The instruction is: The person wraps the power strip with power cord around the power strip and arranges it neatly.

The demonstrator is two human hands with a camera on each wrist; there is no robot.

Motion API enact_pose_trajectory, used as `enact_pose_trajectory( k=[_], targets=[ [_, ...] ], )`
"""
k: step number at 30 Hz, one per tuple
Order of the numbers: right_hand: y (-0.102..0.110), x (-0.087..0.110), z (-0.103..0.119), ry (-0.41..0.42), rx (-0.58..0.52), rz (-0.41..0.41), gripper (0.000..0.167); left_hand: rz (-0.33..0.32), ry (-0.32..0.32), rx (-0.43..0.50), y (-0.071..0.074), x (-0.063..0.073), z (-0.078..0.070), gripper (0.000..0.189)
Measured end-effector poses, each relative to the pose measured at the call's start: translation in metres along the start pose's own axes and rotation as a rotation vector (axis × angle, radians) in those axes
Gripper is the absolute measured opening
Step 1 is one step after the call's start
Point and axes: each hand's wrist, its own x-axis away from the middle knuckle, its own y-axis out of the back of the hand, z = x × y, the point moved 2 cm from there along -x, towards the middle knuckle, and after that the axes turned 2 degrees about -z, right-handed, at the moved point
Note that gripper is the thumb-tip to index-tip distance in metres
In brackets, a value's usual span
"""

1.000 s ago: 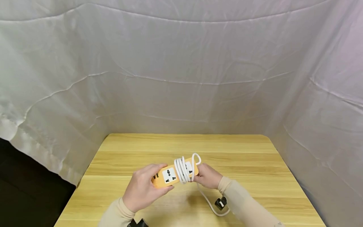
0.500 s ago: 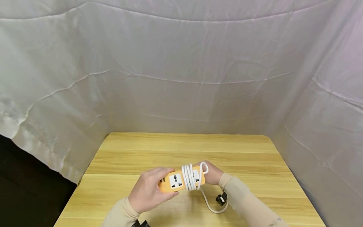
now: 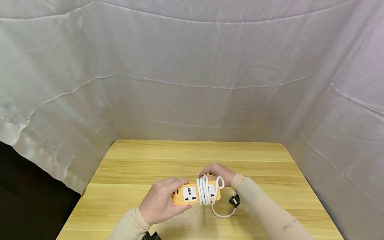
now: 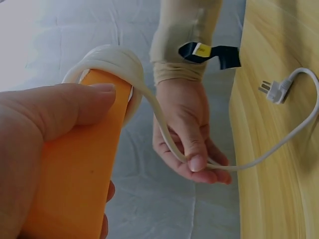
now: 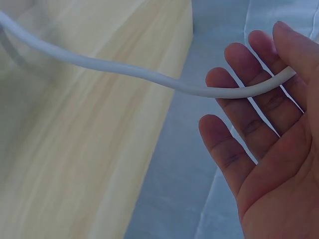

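An orange power strip with white socket faces is held above the table by my left hand, thumb along the near edge and fingers on the far edge. White cord is wound in several turns round its right end. My right hand is behind that end. In the left wrist view its thumb and fingers pinch the loose cord; in the right wrist view the cord crosses the extended fingers under the thumb. The white plug dangles from the cord's free end, over the table in that view.
The light wooden table is walled by grey cloth at the back and sides. A dark area shows at lower left. Black wrist cameras are strapped to both sleeves.
The power strip and left hand have shifted right and slightly down, and the strip has levelled. My right hand has gone from beside the strip's right end to behind its far edge.
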Motion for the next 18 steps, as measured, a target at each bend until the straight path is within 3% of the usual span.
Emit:
enact_pose_trajectory(
  k=[10,18],
  targets=[
    [0.014,-0.011,0.005,-0.049,0.247,0.013,0.014,0.033,-0.036,-0.029,-0.004,-0.001,0.000,0.060],
    [0.026,-0.013,0.008,-0.053,0.330,-0.025,0.004,0.080,-0.054,-0.084,-0.009,-0.001,0.000,0.057]
  ],
)
